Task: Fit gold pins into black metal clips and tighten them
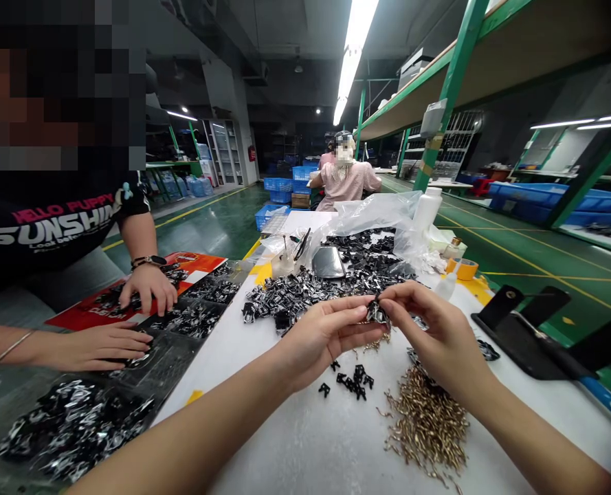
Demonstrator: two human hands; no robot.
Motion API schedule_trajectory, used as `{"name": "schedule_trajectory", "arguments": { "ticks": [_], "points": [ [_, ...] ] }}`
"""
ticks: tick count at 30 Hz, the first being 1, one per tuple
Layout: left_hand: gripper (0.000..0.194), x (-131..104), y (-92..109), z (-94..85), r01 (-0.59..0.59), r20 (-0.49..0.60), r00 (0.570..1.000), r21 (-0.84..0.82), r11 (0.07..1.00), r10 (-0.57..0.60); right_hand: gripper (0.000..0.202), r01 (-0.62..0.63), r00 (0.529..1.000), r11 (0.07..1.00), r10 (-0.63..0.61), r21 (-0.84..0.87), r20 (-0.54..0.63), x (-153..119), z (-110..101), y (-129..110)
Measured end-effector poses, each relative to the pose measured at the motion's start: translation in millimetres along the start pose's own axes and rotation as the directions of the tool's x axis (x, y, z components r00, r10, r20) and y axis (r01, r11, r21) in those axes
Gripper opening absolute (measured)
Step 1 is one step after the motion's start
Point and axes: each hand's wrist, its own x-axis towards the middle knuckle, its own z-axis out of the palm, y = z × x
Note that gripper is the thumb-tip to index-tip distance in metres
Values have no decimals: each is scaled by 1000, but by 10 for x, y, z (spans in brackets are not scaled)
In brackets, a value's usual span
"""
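Above the white table (pixel 305 440), my left hand (pixel 330 337) is closed on a small black part with shiny metal (pixel 377 313), held at its fingertips. My right hand (pixel 429 330) pinches at the top of that same part with thumb and forefinger; its exact kind is too small to tell. Beneath the hands lie several loose small black pieces (pixel 357 381). A heap of thin curved brass-coloured pins (pixel 426 426) spreads under my right wrist. Behind my hands is a large pile of black-and-metal parts (pixel 295 295).
A phone (pixel 328 262) lies on the pile. A white bottle (pixel 427 212), plastic bag (pixel 367 216) and orange tape roll (pixel 462 269) stand behind. A black tool with a blue handle (pixel 594 399) is at right. At left, a co-worker's hands (pixel 150 285) rest over trays of parts (pixel 73 433).
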Motion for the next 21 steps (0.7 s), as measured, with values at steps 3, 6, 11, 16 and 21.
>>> {"name": "schedule_trajectory", "arguments": {
  "ticks": [3, 6, 11, 16, 21],
  "points": [
    [20, -8, -16, 19, 26, -34, 999, -71, 997, -29, 4, 10, 1000, 1000, -10, 8, -2, -4, 1, -4],
    [18, -3, -30, 18, 24, -39, 999, -103, 994, -28, 4, 35, 999, 999, -36, 37, 9, -11, 5, -13],
    [17, 4, -27, 6, 2, 24, 1000, -77, 997, 0, 5, 1, 1000, 992, -2, 126, 6, -26, 16, -9],
    [19, 5, -20, -5, -16, 16, 1000, -52, 999, 17, 9, -157, 987, 948, 144, 277, 70, -11, 14, 22],
    [20, 12, -21, -18, -33, 19, 999, -47, 998, 34, 9, -166, 983, 939, 136, 302, 120, 1, 11, 18]
  ]
}}
